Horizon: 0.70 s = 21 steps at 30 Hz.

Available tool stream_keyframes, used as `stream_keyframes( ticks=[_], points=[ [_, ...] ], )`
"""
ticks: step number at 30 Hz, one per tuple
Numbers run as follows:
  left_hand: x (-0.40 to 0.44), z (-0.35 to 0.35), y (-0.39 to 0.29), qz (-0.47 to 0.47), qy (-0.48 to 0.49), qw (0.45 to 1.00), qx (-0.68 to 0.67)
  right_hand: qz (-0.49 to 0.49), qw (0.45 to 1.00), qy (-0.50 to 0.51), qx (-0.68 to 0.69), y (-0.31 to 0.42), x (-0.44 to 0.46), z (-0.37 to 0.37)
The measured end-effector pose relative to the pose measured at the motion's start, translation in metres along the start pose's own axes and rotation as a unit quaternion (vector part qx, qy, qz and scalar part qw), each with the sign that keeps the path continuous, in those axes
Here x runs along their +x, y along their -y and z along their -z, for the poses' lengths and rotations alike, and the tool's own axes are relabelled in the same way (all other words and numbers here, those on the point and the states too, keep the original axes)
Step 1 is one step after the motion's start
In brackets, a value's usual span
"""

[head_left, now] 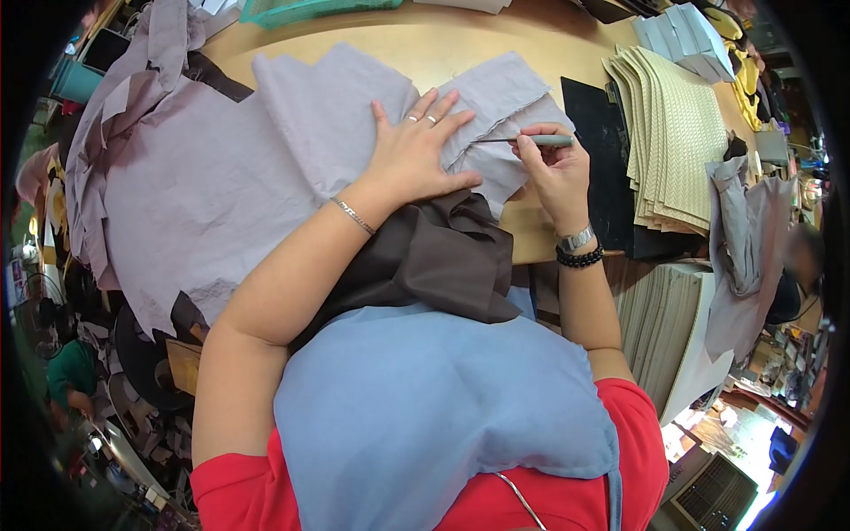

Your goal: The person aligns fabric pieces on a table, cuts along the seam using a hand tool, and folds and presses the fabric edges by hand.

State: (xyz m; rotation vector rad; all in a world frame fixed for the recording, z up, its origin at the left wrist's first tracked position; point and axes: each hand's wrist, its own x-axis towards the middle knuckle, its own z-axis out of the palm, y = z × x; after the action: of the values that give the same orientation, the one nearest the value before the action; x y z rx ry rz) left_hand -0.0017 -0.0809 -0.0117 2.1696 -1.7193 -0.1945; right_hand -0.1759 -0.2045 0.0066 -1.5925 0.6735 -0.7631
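My left hand (418, 146) lies flat with spread fingers on the pale grey-lilac leather or fabric sheet (336, 106), pressing it to the table. In my right hand (558, 173) is a slim awl-like tool (551, 140) with a grey handle and a thin dark shaft pointing left. Its tip meets the edge of a folded piece (500, 88) of the same pale material, just right of my left fingers. A dark brown cloth (434, 252) is bunched below my left hand, at the table's front edge and over my lap.
A black mat (595, 150) and a stack of cream textured sheets (677, 133) stand to the right. White boxes (695, 40) sit at the back right, a green basket (310, 9) at the back. More pale material (142, 115) drapes off the left. Another person (71, 372) is at the lower left.
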Motion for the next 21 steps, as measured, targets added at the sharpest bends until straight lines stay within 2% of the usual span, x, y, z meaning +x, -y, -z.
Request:
stream_keyframes(
  ticks=[16, 21],
  points=[
    [0.0002, -0.0001, -0.0001, -0.002, 0.002, 1.000, 0.002, 0.003, 1.000, 0.021, 0.009, -0.0061, 0.0051, 0.0058],
    [-0.0001, -0.0002, 0.0004, -0.002, 0.004, 1.000, 0.008, -0.034, 0.998, 0.038, 0.021, -0.0045, 0.0070, 0.0029]
  ],
)
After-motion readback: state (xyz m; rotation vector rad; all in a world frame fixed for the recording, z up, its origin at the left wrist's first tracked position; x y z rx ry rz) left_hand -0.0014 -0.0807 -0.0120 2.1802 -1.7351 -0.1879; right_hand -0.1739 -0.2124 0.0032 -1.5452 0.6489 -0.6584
